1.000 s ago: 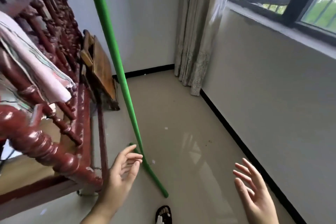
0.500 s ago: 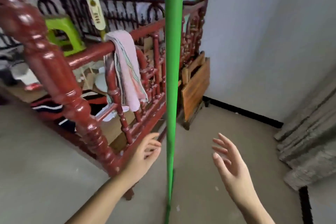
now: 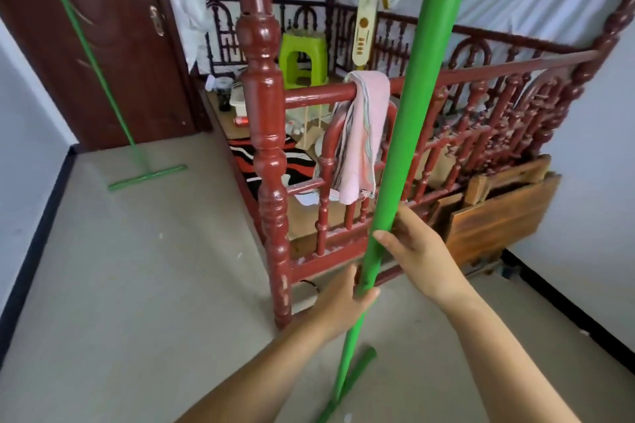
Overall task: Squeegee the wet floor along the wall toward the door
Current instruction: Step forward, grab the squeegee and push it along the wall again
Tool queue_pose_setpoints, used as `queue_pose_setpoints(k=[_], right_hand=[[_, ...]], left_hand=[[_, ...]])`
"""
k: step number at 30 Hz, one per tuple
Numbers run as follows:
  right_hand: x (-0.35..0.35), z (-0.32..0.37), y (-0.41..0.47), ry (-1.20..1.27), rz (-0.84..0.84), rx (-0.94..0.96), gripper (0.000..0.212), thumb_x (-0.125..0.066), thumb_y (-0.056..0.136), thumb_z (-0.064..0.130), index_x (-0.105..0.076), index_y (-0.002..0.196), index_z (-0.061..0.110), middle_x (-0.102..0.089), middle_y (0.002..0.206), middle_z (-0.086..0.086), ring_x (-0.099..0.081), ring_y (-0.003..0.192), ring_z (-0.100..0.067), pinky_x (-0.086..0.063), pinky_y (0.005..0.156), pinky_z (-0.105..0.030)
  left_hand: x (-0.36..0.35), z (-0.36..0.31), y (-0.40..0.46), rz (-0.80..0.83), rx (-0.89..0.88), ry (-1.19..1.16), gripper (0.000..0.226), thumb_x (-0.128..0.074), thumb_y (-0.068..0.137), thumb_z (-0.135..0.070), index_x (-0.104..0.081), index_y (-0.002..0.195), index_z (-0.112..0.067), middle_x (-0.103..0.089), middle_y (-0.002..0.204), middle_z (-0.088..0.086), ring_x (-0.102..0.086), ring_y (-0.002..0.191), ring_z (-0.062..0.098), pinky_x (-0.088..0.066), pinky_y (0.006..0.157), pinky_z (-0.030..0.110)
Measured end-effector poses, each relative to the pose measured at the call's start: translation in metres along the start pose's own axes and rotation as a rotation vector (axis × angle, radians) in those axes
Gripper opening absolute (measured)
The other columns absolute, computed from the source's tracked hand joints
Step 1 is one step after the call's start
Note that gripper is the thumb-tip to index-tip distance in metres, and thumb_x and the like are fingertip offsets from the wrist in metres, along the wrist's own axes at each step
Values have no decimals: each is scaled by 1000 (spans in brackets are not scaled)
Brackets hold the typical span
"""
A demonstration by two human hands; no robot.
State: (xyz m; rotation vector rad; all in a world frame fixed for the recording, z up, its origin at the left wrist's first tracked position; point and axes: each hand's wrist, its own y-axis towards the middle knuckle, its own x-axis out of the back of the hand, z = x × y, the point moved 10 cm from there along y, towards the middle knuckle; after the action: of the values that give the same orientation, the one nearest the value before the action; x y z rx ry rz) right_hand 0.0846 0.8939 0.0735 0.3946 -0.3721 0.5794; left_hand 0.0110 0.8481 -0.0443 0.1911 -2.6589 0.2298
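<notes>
A green squeegee handle (image 3: 409, 106) rises upright through the middle of the view, its green blade (image 3: 347, 385) resting on the beige floor (image 3: 154, 285) near my feet. My left hand (image 3: 343, 299) is wrapped around the handle low down. My right hand (image 3: 412, 244) grips the same handle just above it. A second green squeegee (image 3: 144, 178) leans against the dark brown door (image 3: 99, 45) at the far left, with its blade on the floor.
A red wooden bed frame (image 3: 268, 161) with a thick corner post stands right behind the handle, a pink towel (image 3: 360, 134) draped on its rail. Folded wooden boards (image 3: 498, 216) lean at the right. A black skirting (image 3: 37, 233) runs along the left wall.
Both hands were open on either side of the handle; now they have closed on it. The view has swung left, bringing the door and the second squeegee into sight.
</notes>
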Motion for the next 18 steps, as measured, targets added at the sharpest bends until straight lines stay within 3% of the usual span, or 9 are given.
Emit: queue_pose_setpoints(k=[2,6,10,13,15,18], right_hand=[[-9,13,-7,3,27,36,20,-58,85,15,-55,99,29,-64,89,10,-62,84,-2,-49,74,-14],[-39,37,-17,22,132,85,24,-63,81,15,-56,95,33,-65,91,13,-60,84,8,-44,70,-4],[-92,62,-29,52,272,124,23,-66,79,17,-58,94,32,-67,90,13,-62,82,5,-48,71,-9],[-144,91,-46,65,388,186,22,-66,79,19,-57,97,29,-65,87,19,-60,80,11,-46,71,-5],[-179,113,-63,69,450,227,22,-67,79,22,-57,98,29,-65,88,18,-61,84,5,-48,75,-8],[-231,148,-94,100,533,270,21,-66,79,22,-56,97,27,-65,89,14,-63,87,-3,-49,76,-12]], left_hand=[[6,7,-11,-47,20,3,27,-56,85,-34,-46,108,-26,-61,104,-5,-61,99,17,-53,87,43],[24,22,-47,-184,29,11,29,-55,86,-35,-46,109,-20,-59,103,-3,-61,98,20,-53,85,46],[52,46,-96,-325,85,-26,36,-52,87,-30,-41,121,-23,-64,106,9,-62,96,25,-52,86,46],[81,75,-143,-444,208,-33,23,-48,89,-25,-44,112,-25,-65,103,5,-62,93,22,-53,82,36],[99,94,-181,-503,263,-30,17,-48,91,-22,-44,107,-26,-63,100,2,-61,91,19,-51,79,32],[125,120,-243,-591,300,19,23,-49,91,-24,-45,112,-16,-65,101,11,-62,92,26,-50,85,42]])
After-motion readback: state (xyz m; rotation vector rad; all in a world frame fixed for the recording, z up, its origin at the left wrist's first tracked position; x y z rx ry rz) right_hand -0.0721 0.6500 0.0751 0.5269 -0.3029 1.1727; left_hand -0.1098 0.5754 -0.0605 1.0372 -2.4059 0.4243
